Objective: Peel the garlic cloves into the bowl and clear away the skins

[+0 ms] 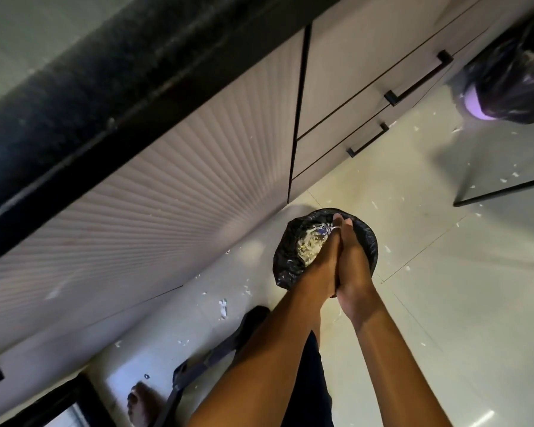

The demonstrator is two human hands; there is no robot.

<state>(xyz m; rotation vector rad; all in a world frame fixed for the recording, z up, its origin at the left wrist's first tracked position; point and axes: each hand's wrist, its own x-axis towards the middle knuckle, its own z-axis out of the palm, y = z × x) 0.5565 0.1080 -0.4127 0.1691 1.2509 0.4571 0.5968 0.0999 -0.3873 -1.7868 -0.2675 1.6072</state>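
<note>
Pale papery garlic skins [309, 241] heaped in black bag-lined round bin [285, 260], frame centre — weightless, crumbly, clingy; best scooped, not pinched. Above, left hand [318, 266] and right hand [356, 275] pressed flat palm-to-palm — clasping nothing seen.

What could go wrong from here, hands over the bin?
Whatever drops from between the pressed-together left hand and right hand could drift past the small round bin lined with black plastic; the hands cover part of its mouth. Also, white papery skin scraps litter the glossy pale floor tiles near the bare foot: possible slip, and more to clear.
</note>
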